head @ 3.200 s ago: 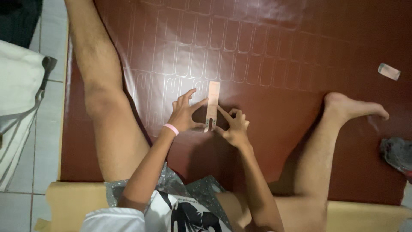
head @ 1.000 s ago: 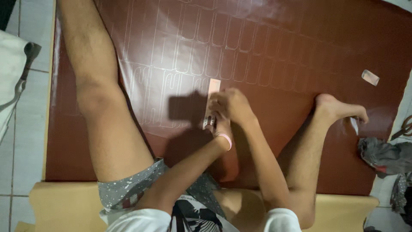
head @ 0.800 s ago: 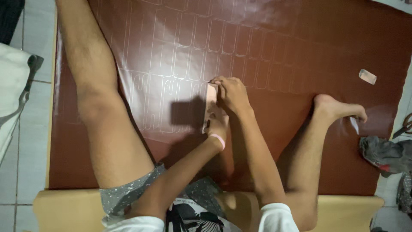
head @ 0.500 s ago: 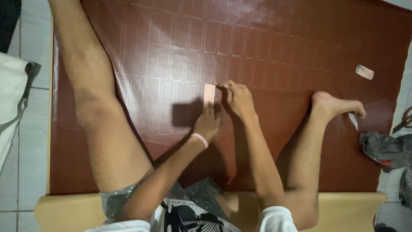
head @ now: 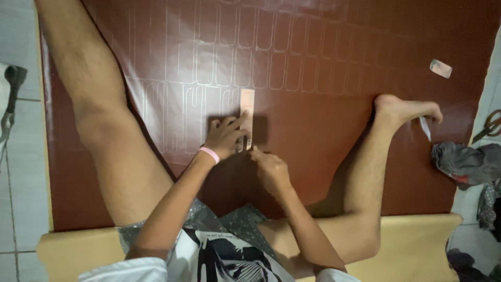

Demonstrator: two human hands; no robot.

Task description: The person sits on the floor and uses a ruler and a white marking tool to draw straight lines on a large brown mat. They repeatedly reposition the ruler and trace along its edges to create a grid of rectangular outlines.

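Note:
I sit on a brown leatherette sheet marked with rows of white traced outlines. A narrow tan template strip lies upright on it between my legs. My left hand, with a pink wristband, presses fingertips onto the strip's left edge and lower half. My right hand sits just below the strip's lower end, fingers pinched on a thin dark pen whose tip touches the sheet beside the strip.
My left leg and right leg spread to either side. A small tan piece lies far right. Scissors and a grey cloth rest off the sheet's right edge. The sheet's tan underside shows nearest me.
My right hand has slid down from the strip's upper right side to its lower end. My left hand moved up onto the strip's left edge.

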